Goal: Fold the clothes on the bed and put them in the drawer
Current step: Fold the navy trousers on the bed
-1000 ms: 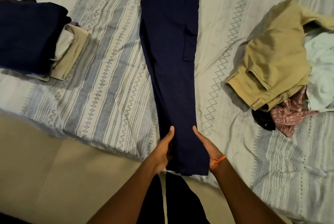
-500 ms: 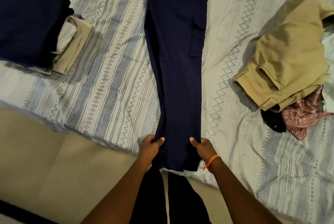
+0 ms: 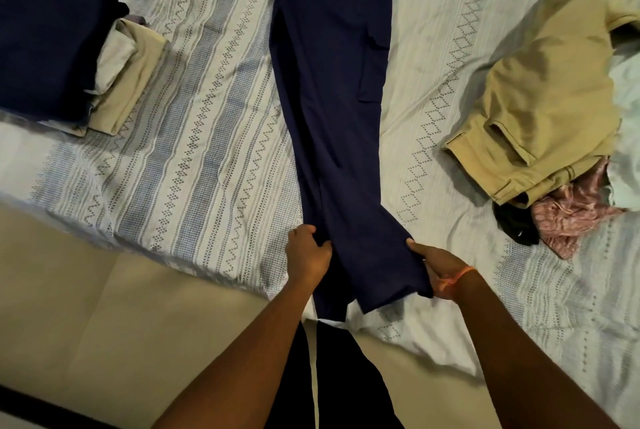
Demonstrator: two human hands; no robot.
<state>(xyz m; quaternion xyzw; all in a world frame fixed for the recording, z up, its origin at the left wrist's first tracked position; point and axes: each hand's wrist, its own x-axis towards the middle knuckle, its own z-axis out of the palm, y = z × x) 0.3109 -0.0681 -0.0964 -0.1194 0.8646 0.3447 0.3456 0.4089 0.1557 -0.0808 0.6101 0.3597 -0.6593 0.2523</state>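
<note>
Head cam: both hands' grip (image 3: 308, 255) (image 3: 434, 264) pinches navy trousers' (image 3: 332, 89) hem edges at bed (image 3: 194, 138) edge.

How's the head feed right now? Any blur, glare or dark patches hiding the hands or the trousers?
Head view: warm, dim light; no glare. Left hand and right hand are fairly sharp, gripping the navy trousers near the hem. The trousers read as a flat dark mass, seams barely visible. Soft shadows sit left of the tan trousers. Wide-angle bending shows on the bedspread stripes.

Both forearms reach forward; left hand (image 3: 308, 255) and right hand (image 3: 434, 264) each pinch the navy trousers' (image 3: 332, 89) hem edges.
</note>
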